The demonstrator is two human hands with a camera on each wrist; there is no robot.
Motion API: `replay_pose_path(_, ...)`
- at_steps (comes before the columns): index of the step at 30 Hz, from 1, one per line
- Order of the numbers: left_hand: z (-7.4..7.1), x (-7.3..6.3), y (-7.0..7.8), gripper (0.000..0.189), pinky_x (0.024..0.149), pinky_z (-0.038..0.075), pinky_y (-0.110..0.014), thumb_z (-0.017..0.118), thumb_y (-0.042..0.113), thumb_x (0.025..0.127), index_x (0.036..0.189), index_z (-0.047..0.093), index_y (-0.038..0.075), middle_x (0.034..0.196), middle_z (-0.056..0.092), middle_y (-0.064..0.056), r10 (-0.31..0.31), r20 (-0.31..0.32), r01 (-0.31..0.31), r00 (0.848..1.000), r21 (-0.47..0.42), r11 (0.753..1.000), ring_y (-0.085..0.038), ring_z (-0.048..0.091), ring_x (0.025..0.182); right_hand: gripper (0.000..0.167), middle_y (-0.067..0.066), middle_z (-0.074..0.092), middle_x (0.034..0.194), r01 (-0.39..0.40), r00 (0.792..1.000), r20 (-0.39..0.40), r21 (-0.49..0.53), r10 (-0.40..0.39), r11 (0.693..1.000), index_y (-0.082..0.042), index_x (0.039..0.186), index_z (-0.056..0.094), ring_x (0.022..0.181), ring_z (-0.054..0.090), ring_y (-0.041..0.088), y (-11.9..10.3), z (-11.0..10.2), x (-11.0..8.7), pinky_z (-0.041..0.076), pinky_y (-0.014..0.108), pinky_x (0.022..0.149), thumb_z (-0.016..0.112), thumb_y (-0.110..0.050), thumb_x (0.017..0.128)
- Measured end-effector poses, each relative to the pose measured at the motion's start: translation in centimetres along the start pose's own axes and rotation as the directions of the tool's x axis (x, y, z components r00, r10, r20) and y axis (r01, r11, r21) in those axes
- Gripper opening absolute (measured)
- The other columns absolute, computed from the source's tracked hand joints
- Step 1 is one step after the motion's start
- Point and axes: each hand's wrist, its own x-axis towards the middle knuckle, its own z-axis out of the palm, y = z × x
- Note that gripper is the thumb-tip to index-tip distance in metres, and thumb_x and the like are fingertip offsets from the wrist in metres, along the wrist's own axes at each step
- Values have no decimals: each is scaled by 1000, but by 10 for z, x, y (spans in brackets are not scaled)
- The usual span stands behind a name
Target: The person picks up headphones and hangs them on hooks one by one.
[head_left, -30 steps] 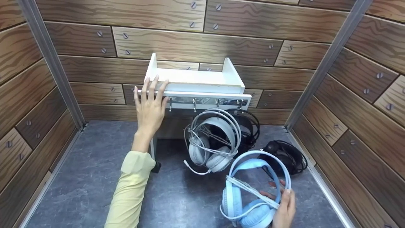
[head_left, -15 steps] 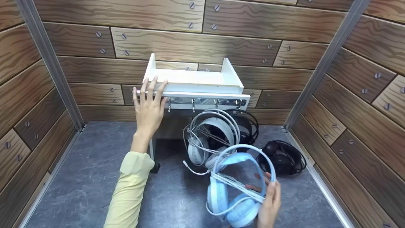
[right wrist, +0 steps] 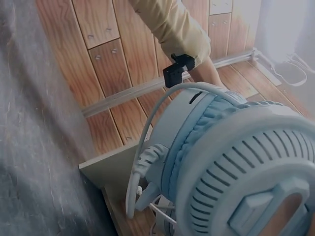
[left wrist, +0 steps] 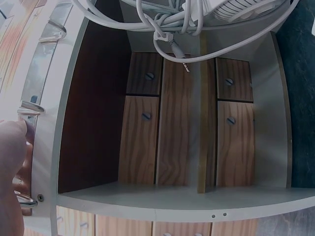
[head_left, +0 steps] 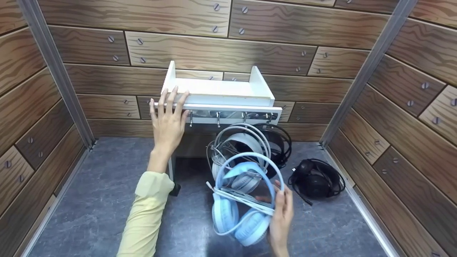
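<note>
My right hand (head_left: 282, 217) grips the side of a pair of light blue headphones (head_left: 251, 228), whose white cable is wound round them. They are held upright above the floor and overlap the hanging white headset in the head view. A ribbed blue ear cup (right wrist: 236, 162) fills much of the right wrist view. My left hand (head_left: 167, 128) lies over the left end of the hook rail (head_left: 232, 107) on a white rack (head_left: 214, 87), fingers straight across its top edge. The thumb (left wrist: 12, 152) is beside the metal hooks in the left wrist view.
A white headset (head_left: 246, 140) with a microphone hangs from the rail's right half, black headphones (head_left: 282, 155) beside it. Another black pair (head_left: 316, 185) lies on the grey floor at the right. Wood-patterned walls (head_left: 221, 46) stand behind and at both sides.
My right hand has carried the blue headphones left and up, towards the rack, in front of the white headset. The left hand has stayed on the rail.
</note>
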Motion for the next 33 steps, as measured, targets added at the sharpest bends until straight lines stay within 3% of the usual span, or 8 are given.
replay_pose_path(9,1,-1,0,50,125,-2,-55,41,42,107,157,35,36,166,25,2,1,-5,-1,1000,-2,1000,-26,14,155,39,4,71,120,-30,999,17,-109,32,994,9,136,47,77,73,25,-1,23,14,61,33,74,38,-19,111)
replay_pose_path(13,0,-1,0,50,125,-1,-56,38,43,108,157,34,36,166,25,2,3,-6,-3,1000,-3,1000,-25,12,155,41,10,66,128,-29,999,15,-128,31,991,8,140,45,80,73,26,-3,35,22,60,33,80,39,-20,110)
replay_pose_path(18,0,-1,0,49,124,5,-60,38,43,108,157,35,36,166,25,2,10,-21,-10,1000,-4,1000,-26,14,155,41,25,56,138,-18,999,32,-114,22,993,10,139,44,81,72,27,-4,50,32,58,33,89,41,-19,110)
replay_pose_path(23,1,-1,0,49,124,2,-58,38,43,108,156,36,35,165,26,1,7,-22,-7,1000,-12,1000,-26,14,155,42,29,49,145,-23,999,38,-73,26,997,12,139,41,83,72,25,-3,62,41,55,31,97,42,-19,110)
replay_pose_path(29,1,0,0,50,124,6,-60,46,38,107,156,37,35,165,27,1,7,-29,-8,1000,-8,1000,-26,15,154,41,29,50,143,-17,999,30,-21,17,1000,10,140,43,80,71,22,2,76,50,58,31,88,43,-18,109)
replay_pose_path(33,1,0,0,51,123,7,-61,48,37,106,156,36,35,165,27,1,9,-30,-9,1000,-4,1000,-25,15,154,40,24,57,134,-2,999,32,-7,2,1000,10,139,44,81,70,28,8,83,56,59,35,83,45,-16,109)
